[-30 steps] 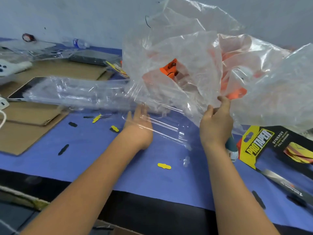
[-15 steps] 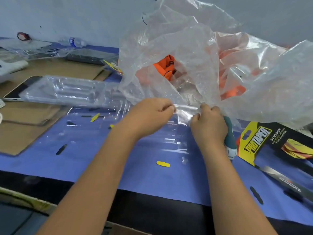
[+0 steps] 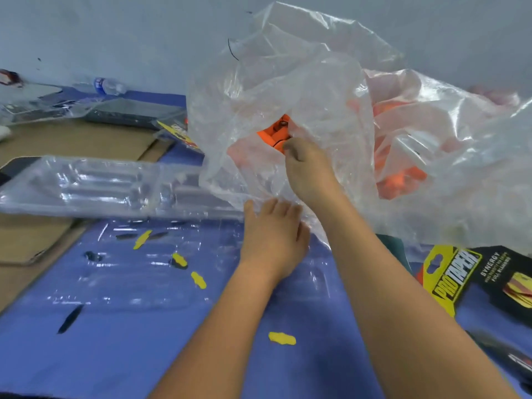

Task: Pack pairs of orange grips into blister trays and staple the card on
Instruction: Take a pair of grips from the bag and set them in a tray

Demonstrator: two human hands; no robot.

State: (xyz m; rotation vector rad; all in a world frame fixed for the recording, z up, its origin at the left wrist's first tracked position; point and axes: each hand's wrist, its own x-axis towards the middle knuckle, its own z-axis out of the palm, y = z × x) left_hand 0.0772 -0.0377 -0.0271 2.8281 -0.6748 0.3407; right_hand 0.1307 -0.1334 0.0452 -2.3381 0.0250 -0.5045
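A big clear plastic bag (image 3: 316, 90) full of orange grips stands at the back of the blue table. My right hand (image 3: 309, 171) reaches into its opening, and the curled fingers close on an orange grip (image 3: 273, 132). More orange grips (image 3: 400, 180) show through the plastic on the right. My left hand (image 3: 273, 237) lies flat on the bag's lower edge with straight fingers. A clear blister tray (image 3: 129, 272) lies on the table left of that hand. A yellow and black card (image 3: 452, 277) lies at the right.
A stack of clear blister trays (image 3: 86, 185) lies across the left, partly on brown cardboard (image 3: 72, 139). Yellow punch-outs (image 3: 282, 338) and black ones dot the blue table cover (image 3: 115, 355). A water bottle (image 3: 109, 86) lies by the back wall.
My right hand let go of the bag's edge and went up into the opening to the orange grip. My left hand opened and now lies flat on the bag's lower edge.
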